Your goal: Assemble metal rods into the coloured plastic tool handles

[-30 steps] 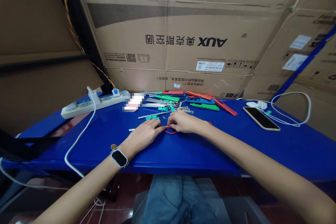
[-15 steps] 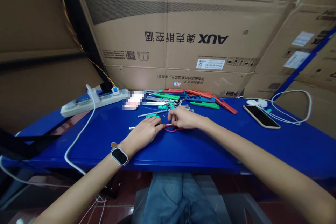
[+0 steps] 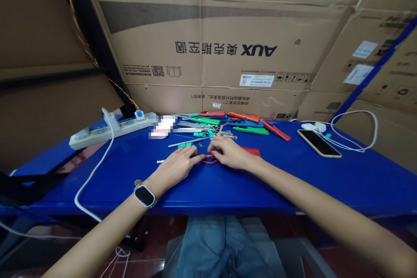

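A red lighter shell [image 3: 253, 151], of the long-handled kind, lies flat on the blue table with its looped end between my hands. My left hand [image 3: 180, 161] holds the left end of the shell, its thumb and index finger at the loop. My right hand [image 3: 230, 152] bends over the middle of the shell, with its fingers curled down and closed at the part inside. What the right fingertips pinch is too small to make out. Just beyond are metal tubes [image 3: 190, 130], teal plastic pieces [image 3: 186, 144] and a pile of thin wires [image 3: 213, 129].
Green [image 3: 250, 130], blue [image 3: 243, 122] and red lighter shells [image 3: 276, 130] lie along the back before a cardboard wall [image 3: 228, 21]. A phone [image 3: 319, 143] and white cable [image 3: 353, 144] are at right. A power strip [image 3: 114, 129] stands at left.
The right hand has turned and shifted slightly, so more of the red shell shows to its right. My left hand stays at the loop. The whole view has shifted a little.
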`<action>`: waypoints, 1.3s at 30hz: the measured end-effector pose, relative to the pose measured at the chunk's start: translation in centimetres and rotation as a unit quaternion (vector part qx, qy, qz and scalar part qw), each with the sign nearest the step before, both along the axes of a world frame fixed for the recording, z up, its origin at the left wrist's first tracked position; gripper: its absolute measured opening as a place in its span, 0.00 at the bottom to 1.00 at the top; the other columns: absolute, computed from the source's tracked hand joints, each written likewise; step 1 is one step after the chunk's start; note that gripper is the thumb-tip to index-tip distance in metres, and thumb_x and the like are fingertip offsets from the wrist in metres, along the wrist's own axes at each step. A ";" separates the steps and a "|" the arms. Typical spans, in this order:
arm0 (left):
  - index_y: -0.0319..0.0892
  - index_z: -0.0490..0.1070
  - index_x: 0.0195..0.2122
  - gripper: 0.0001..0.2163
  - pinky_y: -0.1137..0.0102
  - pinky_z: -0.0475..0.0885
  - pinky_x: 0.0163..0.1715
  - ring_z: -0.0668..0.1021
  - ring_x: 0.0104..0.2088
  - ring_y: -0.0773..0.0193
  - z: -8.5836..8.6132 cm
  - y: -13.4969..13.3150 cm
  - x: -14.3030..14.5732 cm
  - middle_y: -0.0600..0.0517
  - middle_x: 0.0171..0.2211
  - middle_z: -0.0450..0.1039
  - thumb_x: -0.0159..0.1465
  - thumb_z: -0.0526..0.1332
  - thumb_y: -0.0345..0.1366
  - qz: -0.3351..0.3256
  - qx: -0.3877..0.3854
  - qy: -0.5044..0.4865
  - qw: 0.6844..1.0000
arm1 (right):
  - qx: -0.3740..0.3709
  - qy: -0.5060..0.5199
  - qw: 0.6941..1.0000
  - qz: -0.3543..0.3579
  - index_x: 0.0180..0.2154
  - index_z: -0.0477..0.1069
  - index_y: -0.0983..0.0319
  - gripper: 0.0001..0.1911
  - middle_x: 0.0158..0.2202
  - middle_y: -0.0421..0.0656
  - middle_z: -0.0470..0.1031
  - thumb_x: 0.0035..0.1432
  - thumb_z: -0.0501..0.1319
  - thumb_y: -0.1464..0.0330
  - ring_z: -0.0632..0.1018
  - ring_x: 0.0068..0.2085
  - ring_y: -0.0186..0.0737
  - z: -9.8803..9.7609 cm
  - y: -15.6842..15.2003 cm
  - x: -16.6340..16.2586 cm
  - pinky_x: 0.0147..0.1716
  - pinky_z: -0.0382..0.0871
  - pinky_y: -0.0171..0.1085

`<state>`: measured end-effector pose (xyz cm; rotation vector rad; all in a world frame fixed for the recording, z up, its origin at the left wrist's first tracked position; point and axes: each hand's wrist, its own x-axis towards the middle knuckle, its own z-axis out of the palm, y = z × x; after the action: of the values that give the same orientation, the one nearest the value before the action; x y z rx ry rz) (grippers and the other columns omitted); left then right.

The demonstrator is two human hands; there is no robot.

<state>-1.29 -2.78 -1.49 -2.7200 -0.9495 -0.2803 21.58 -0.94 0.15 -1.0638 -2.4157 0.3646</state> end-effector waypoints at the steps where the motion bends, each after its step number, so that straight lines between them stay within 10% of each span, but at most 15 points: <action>1: 0.44 0.71 0.58 0.18 0.62 0.71 0.42 0.73 0.40 0.57 0.0 0.0 0.0 0.46 0.40 0.69 0.71 0.51 0.27 -0.002 -0.002 -0.002 1.000 | 0.037 0.006 0.999 -0.010 0.38 0.74 0.64 0.08 0.40 0.46 0.73 0.59 0.57 0.78 0.75 0.39 0.37 -0.3 -0.6 0.4 0.40 0.68 0.35; 28: 0.42 0.72 0.56 0.18 0.64 0.71 0.40 0.71 0.37 0.59 0.2 0.0 -0.1 0.47 0.37 0.68 0.72 0.48 0.29 -0.022 -0.018 -0.045 0.999 | 0.091 -0.224 0.970 -0.034 0.40 0.74 0.66 0.13 0.43 0.52 0.71 0.68 0.51 0.71 0.76 0.37 0.42 0.5 -3.4 0.3 0.38 0.69 0.39; 39: 0.42 0.73 0.54 0.16 0.66 0.72 0.41 0.73 0.40 0.59 -0.2 0.3 -0.2 0.46 0.39 0.68 0.73 0.48 0.31 -0.038 -0.078 -0.127 0.988 | 0.049 -0.143 0.988 -0.030 0.44 0.75 0.66 0.14 0.44 0.50 0.70 0.68 0.51 0.72 0.75 0.40 0.41 0.1 -3.5 1.0 0.42 0.70 0.39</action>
<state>-1.50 -2.47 -1.71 -2.9170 -0.9702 -0.6031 22.58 -4.42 0.23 -1.2109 -2.6112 0.0736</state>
